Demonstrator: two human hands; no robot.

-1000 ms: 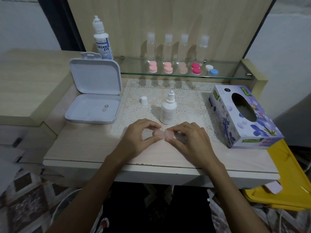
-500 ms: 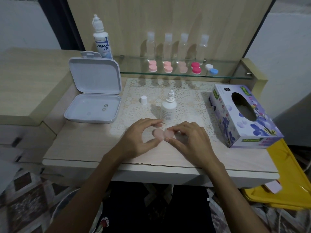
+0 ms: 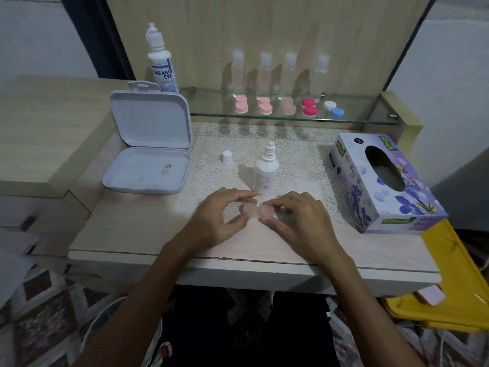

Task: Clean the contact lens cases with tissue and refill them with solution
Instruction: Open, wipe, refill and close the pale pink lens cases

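A pale pink double contact lens case point(image 3: 258, 211) lies on the table near the front edge. My left hand point(image 3: 221, 217) pinches its left cap between thumb and fingers. My right hand point(image 3: 299, 221) pinches the right cap the same way. Just behind the case stands a small white solution bottle point(image 3: 265, 173) with its nozzle bare; its white cap point(image 3: 227, 157) sits to the left on the lace mat. A flowered tissue box point(image 3: 383, 181) lies at the right.
An open white box point(image 3: 148, 154) with two small lenses inside sits at the left. A glass shelf point(image 3: 357, 120) carries several lens cases, clear bottles and a large Dream Eye bottle point(image 3: 161, 64). A yellow tray point(image 3: 455, 287) lies low right.
My left fingers have shifted a little around the left cap, opening and closing on it. The case and my right hand have stayed in place.
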